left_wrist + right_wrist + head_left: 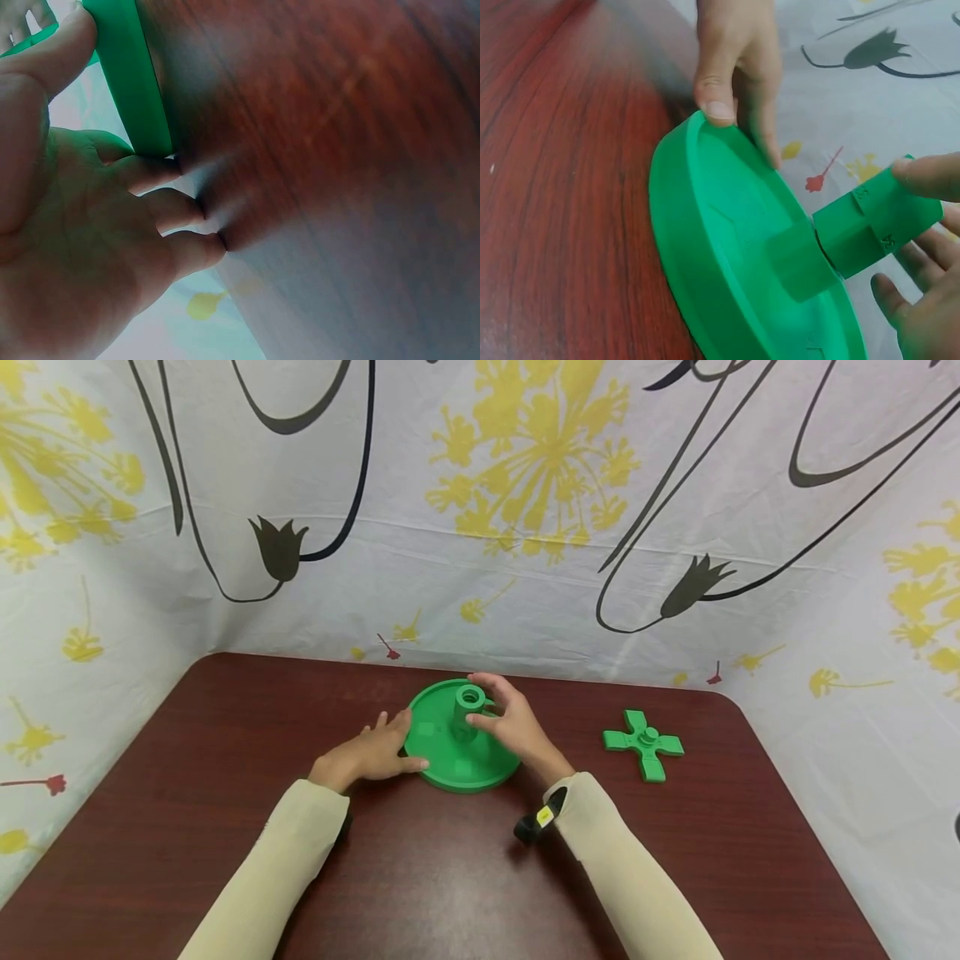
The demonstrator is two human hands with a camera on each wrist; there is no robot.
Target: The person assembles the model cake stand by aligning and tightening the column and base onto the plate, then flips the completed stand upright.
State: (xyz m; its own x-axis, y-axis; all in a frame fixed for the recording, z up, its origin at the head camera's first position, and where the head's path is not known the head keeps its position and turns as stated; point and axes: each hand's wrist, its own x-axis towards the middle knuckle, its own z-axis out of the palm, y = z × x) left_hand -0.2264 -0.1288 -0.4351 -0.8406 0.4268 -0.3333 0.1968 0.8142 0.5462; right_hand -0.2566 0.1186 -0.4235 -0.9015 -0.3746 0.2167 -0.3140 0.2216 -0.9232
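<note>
Spread left hand (375, 753) touches a round green dish (431, 760); right hand (517, 727) grips the hollow green cylinder (462, 718) standing mid-dish; green four-armed cross (643, 743) lies rightward, unattached.

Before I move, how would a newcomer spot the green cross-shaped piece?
In the head view, find the dark table, then the round green tray on it. Right of that tray lies the green cross: four flat arms around a short knob, unlike the round tray.

Passage lies between the sleeves (281, 852), but the green post (462, 720) obstructs crossing the dish (480, 768).
</note>
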